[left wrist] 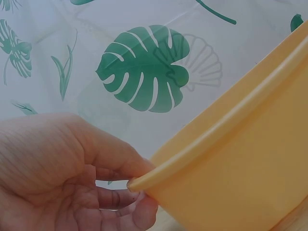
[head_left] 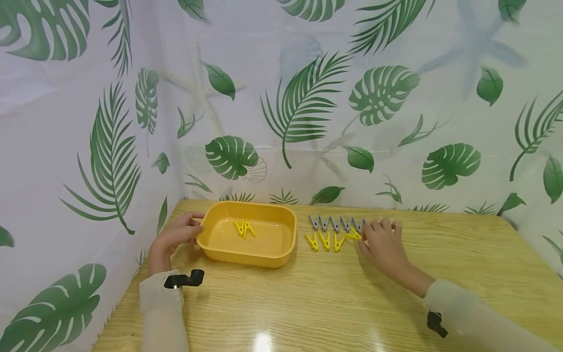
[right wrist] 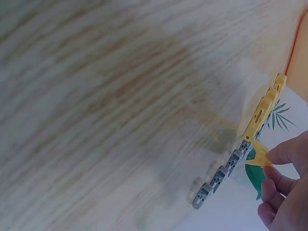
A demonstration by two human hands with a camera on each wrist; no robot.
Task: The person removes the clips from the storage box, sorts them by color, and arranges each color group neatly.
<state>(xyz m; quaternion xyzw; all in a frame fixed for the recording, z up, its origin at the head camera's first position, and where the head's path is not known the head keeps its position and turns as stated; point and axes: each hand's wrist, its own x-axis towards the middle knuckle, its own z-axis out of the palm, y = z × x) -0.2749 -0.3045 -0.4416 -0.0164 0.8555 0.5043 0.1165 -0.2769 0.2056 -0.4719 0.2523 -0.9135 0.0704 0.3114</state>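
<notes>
My left hand [head_left: 178, 236] pinches the left rim of a yellow plastic basin [head_left: 246, 252], thumb over the edge and fingers beneath, as the left wrist view shows. Inside the basin lie yellow clothespins [head_left: 244, 228], bunched together. On the right, my right hand [head_left: 386, 246] pinches a yellow clothespin [right wrist: 260, 155] between thumb and fingertips at the right end of a row. Three more yellow clothespins [head_left: 325, 241] stand side by side to its left. Behind them runs a row of several grey clothespins [head_left: 335, 224], the rightmost close to my fingers.
The light wooden table [head_left: 308, 303] has its back edge against a white leaf-print cloth [head_left: 281, 112], which also hangs along the left side. The basin stands left of the clothespin rows. A black strap mount [head_left: 184, 279] sits on my left sleeve.
</notes>
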